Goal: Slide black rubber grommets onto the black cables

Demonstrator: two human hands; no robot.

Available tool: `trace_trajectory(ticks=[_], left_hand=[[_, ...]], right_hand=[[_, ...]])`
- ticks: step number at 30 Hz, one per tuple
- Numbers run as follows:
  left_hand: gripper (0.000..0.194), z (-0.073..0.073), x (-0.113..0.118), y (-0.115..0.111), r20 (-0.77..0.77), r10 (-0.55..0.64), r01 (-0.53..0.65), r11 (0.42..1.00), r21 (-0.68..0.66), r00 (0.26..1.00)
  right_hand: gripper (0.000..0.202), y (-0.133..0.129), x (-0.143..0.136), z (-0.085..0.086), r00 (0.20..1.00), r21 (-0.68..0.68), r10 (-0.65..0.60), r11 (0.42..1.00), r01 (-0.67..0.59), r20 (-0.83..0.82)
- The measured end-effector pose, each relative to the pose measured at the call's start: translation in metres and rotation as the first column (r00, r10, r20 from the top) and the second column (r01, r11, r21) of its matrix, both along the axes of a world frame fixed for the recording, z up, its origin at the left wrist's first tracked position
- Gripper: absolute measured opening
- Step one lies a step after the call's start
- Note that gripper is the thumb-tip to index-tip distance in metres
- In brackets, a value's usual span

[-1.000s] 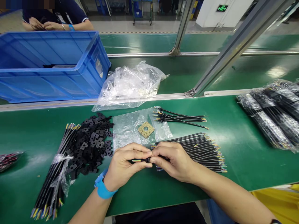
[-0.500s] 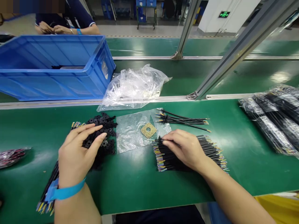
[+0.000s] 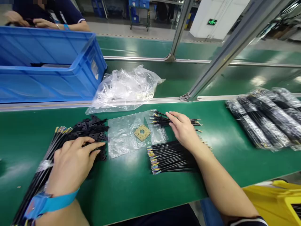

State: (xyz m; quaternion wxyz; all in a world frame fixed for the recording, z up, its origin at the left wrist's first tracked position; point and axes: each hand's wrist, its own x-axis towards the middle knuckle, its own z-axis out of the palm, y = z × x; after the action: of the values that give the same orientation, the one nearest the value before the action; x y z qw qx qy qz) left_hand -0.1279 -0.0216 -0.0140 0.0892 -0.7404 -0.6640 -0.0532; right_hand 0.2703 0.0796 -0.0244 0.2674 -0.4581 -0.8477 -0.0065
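My left hand point(image 3: 72, 163), a blue band at its wrist, is over the pile of small black parts point(image 3: 94, 128); thumb and fingers are bent close together, and what they hold is too small to name. My right hand point(image 3: 182, 127) has its fingers at the small group of black cables point(image 3: 194, 121) behind the main row, thumb and forefinger on a cable. Below it lies the row of black cables point(image 3: 171, 157) with coloured wire ends. A tan square piece with a hole point(image 3: 142, 133) rests on a flat clear bag point(image 3: 119, 138) between the hands.
A blue crate point(image 3: 80, 81) stands at the back left, beside a crumpled plastic bag point(image 3: 127, 88). Tied cables point(image 3: 44, 160) lie at the left. Wrapped cable bundles point(image 3: 261, 119) are at the right, near a metal post point(image 3: 211, 69). Another person's hands point(image 3: 44, 23) show behind the crate.
My right hand has moved back from the main cable row to the smaller group. My left hand has come nearer, its fingers drawn closer together. The view has shifted right.
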Motion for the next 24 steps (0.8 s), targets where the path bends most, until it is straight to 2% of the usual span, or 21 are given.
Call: trace_trajectory(ticks=[3,6,8,11,14,16,19,22,24], left_hand=[[0.034,-0.007,0.003,0.003,-0.014,-0.008,0.009,0.997,0.077,1.0],[0.031,-0.008,0.008,0.005,0.006,-0.043,0.042,0.997,0.071,0.999],[0.029,-0.008,0.009,0.007,0.026,-0.044,0.043,0.998,0.051,0.999],[0.031,-0.009,0.008,0.01,0.061,-0.02,0.017,0.999,0.044,0.998],[0.032,-0.008,0.007,0.013,0.117,0.02,-0.026,0.998,0.049,0.993],[0.034,-0.006,0.008,0.014,0.188,0.034,-0.05,0.996,0.079,0.982],[0.036,0.001,0.014,0.016,0.302,-0.022,-0.038,0.981,0.191,0.953],[0.034,0.01,0.024,0.016,0.372,-0.077,-0.035,0.958,0.286,0.925],[0.033,0.015,0.031,0.015,0.423,-0.075,-0.068,0.948,0.312,0.903]], right_hand=[[0.024,-0.013,0.0,0.016,0.996,-0.124,0.084,0.989,-0.084,-0.004],[0.01,-0.025,0.002,0.03,0.961,-0.324,0.276,0.912,-0.252,0.029],[0.006,-0.027,0.003,0.033,0.949,-0.382,0.307,0.888,-0.257,0.074],[0.008,-0.021,0.003,0.03,0.968,-0.332,0.116,0.943,-0.036,0.224],[0.009,-0.011,0.004,0.022,0.945,-0.292,-0.049,0.945,0.149,0.323],[0.005,-0.005,0.004,0.016,0.941,-0.305,-0.066,0.937,0.172,0.331],[0.007,-0.001,0.004,0.011,0.941,-0.311,-0.106,0.927,0.21,0.32],[0.012,-0.003,0.001,0.013,0.949,-0.321,-0.138,0.919,0.229,0.284],[0.01,-0.009,-0.003,0.019,0.965,-0.36,-0.087,0.916,0.175,0.248]])
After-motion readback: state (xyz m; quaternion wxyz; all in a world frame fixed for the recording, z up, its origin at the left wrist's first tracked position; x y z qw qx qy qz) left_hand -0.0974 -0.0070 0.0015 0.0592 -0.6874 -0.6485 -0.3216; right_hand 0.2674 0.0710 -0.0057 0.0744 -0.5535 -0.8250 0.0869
